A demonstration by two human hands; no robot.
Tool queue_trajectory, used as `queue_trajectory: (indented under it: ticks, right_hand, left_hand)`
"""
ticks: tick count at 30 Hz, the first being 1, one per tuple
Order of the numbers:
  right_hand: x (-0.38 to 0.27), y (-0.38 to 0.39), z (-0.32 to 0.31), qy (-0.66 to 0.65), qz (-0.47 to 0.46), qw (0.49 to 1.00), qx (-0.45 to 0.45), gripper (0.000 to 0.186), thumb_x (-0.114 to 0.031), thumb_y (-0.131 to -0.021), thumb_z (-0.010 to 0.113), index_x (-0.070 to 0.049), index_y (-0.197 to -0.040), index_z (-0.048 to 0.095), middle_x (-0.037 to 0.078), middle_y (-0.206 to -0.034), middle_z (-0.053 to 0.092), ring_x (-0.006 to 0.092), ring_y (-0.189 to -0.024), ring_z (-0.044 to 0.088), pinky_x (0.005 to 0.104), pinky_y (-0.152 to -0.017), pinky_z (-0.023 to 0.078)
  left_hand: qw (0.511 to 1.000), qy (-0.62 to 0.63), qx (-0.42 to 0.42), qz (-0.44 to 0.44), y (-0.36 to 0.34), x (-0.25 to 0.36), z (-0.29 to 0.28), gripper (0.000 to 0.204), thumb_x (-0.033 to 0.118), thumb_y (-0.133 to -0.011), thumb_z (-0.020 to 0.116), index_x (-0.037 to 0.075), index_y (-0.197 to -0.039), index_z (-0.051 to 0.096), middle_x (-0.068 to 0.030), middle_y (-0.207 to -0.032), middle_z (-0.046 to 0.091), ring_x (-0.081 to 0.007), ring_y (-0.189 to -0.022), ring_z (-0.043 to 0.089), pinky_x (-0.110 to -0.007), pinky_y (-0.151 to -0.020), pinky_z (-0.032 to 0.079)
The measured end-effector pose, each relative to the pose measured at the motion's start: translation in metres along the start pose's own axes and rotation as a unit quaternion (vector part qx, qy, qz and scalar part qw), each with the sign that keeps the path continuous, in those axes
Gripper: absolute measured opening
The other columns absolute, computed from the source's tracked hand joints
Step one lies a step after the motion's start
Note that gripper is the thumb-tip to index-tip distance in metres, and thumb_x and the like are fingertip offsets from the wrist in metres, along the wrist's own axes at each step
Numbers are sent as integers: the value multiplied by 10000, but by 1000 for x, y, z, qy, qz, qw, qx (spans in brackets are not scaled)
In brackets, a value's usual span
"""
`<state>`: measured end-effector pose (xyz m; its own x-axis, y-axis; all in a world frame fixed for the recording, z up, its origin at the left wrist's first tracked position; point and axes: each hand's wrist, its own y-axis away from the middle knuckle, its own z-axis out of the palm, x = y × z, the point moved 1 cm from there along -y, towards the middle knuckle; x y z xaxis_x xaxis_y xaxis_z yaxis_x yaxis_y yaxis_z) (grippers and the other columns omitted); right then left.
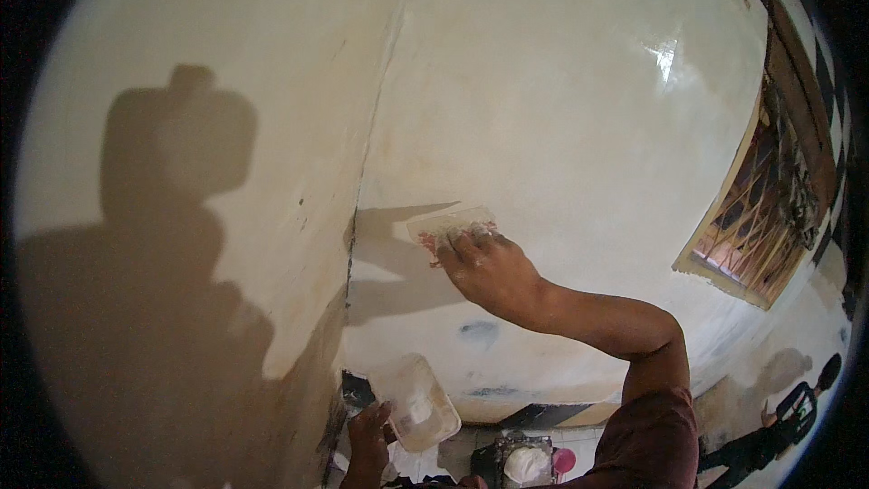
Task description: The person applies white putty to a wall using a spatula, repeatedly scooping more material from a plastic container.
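Observation:
My right hand (496, 279) is raised to the pale wall (561, 145), just right of the corner. Its fingers press a flat, pale putty scraper (463, 216), with reddish marks along its near edge, against the surface. Low down near the corner, my left hand (368, 435) grips the side of a translucent plastic tub (442, 418). White putty (419, 408) lies inside that tub. The fingertips of the left hand are partly hidden behind the tub's edge.
A window with a metal grille (756, 204) is set in the wall at right. Below me on the floor stand a container of white material (528, 466) and a round pink object (564, 461). Another person (792, 421) stands at lower right. My shadow (181, 218) falls on the left wall.

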<state>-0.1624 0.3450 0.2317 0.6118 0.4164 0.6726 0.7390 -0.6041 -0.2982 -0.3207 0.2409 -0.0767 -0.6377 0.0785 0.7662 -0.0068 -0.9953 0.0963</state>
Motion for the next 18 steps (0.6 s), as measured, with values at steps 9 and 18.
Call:
queue_trajectory:
  ticks: [9,18]
  right_hand:
    - [32,-30,11,76,-35,981,173,398,-151,-754,624,-81,-1146,630,94,-1157,620,270,-1113,586,383,-910,512]
    - [122,-102,6,200,-137,936,255,435,-178,-706,626,-122,-1136,649,45,-1243,584,238,-1218,511,376,-1042,430]
  left_hand:
    - [986,84,39,-138,5,-1,-22,354,172,-833,691,-37,-1103,599,-87,-974,652,-206,-814,671,-373,-708,593]
    - [986,50,83,-132,16,31,-23,390,162,-822,680,-55,-1132,587,-129,-992,654,-221,-809,676,-386,-704,592]
